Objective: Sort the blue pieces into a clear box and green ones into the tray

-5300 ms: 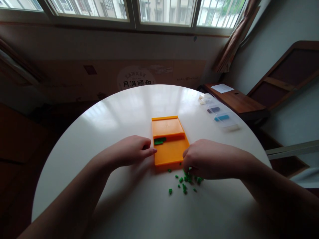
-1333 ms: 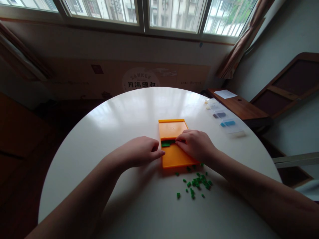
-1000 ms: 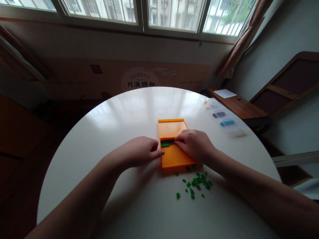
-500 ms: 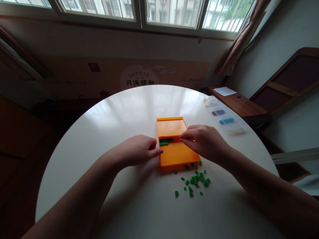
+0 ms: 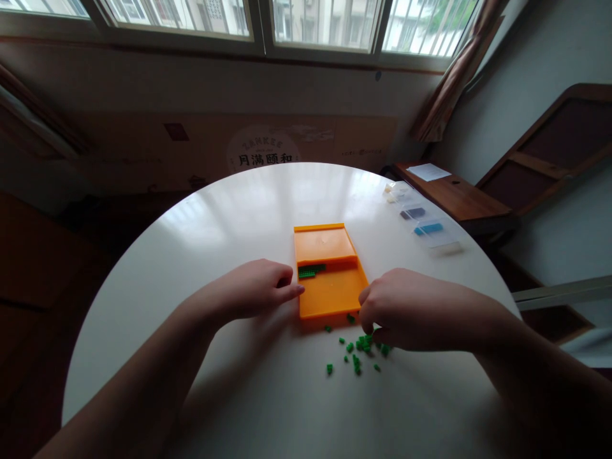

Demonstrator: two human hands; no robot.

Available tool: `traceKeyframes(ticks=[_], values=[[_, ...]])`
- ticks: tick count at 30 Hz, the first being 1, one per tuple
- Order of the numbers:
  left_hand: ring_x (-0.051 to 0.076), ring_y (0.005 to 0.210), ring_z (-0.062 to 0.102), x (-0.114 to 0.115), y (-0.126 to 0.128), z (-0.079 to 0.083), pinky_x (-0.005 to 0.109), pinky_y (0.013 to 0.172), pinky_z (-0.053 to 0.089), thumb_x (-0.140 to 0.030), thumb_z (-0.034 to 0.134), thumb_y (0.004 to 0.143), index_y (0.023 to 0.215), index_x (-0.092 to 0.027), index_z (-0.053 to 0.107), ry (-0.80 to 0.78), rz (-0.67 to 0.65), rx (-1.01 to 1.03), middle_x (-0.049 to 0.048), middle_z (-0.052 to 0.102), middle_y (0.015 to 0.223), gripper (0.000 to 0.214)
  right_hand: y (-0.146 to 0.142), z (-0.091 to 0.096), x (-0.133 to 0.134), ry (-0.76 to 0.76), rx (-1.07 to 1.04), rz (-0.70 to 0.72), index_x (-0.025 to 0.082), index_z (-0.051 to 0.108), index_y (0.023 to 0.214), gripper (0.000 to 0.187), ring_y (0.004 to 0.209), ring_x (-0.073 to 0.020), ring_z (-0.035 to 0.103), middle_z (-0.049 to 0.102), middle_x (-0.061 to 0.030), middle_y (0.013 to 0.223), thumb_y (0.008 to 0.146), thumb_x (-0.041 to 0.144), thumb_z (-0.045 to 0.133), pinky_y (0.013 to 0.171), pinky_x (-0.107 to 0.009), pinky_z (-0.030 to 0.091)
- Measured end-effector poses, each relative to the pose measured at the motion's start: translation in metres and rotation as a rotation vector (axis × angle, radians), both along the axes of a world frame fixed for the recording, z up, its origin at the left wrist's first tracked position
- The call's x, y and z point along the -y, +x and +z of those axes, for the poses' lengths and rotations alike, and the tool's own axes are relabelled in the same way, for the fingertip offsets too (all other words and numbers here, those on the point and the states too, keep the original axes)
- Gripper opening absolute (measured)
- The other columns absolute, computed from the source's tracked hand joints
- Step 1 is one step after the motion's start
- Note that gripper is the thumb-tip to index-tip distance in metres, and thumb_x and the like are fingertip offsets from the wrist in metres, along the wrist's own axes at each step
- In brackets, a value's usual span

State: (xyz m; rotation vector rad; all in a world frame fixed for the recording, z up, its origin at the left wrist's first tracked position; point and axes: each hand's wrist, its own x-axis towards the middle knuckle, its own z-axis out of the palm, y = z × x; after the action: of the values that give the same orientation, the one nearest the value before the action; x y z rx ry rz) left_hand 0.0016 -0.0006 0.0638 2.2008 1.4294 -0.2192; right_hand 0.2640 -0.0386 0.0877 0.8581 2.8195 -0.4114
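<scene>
An orange tray [image 5: 329, 293] lies in the middle of the round white table [image 5: 229, 217]. A short row of green bricks [image 5: 310, 271] sits against the step inside the tray, at its left. My left hand [image 5: 251, 290] rests curled on the table, its fingertip against the tray's left edge. Loose green bricks [image 5: 356, 354] are scattered just in front of the tray. My right hand [image 5: 406, 309] is down over that pile with its fingers curled onto the bricks; what they pinch is hidden.
Clear bags of small parts [image 5: 421, 220], one blue and one dark, lie at the table's far right edge. A brown side table [image 5: 454, 194] with a paper sheet [image 5: 428, 171] stands beyond. Windows and a curtain [image 5: 449, 76] are behind.
My right hand has drawn back from the green row in the tray and come down onto the loose bricks in front of it. The left hand has stayed put.
</scene>
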Motion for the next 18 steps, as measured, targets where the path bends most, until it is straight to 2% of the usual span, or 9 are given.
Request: traceKeyframes(ticks=[9, 15, 18], values=[[0.019, 0.064, 0.057, 0.000, 0.000, 0.001, 0.029, 0.054, 0.036, -0.065, 0.040, 0.085, 0.076, -0.023, 0.063, -0.005, 0.001, -0.010, 0.0036, 0.069, 0.078, 0.048, -0.006, -0.004, 0.008, 0.051, 0.066, -0.006, 0.020, 0.065, 0.065, 0.018, 0.053, -0.0123, 0.052, 0.065, 0.0001, 0.066, 0.071, 0.005, 0.056, 0.052, -0.028, 0.028], [0.018, 0.062, 0.056, 0.000, 0.001, 0.002, 0.028, 0.052, 0.034, -0.062, 0.043, 0.085, 0.074, -0.022, 0.062, -0.005, -0.003, 0.006, 0.0038, 0.067, 0.075, 0.046, -0.011, -0.005, 0.013, 0.072, 0.087, -0.023, 0.019, 0.065, 0.067, 0.017, 0.050, -0.0121, 0.050, 0.064, -0.0010, 0.065, 0.073, 0.007, 0.056, 0.048, -0.028, 0.024], [0.017, 0.061, 0.055, 0.000, 0.001, 0.001, 0.028, 0.052, 0.034, -0.062, 0.044, 0.084, 0.074, -0.022, 0.062, -0.007, 0.007, 0.013, 0.0039, 0.067, 0.076, 0.045, -0.008, 0.000, 0.011, 0.062, 0.046, -0.010, 0.020, 0.065, 0.068, 0.015, 0.053, -0.0123, 0.050, 0.063, -0.0009, 0.066, 0.076, 0.010, 0.057, 0.050, -0.028, 0.025]])
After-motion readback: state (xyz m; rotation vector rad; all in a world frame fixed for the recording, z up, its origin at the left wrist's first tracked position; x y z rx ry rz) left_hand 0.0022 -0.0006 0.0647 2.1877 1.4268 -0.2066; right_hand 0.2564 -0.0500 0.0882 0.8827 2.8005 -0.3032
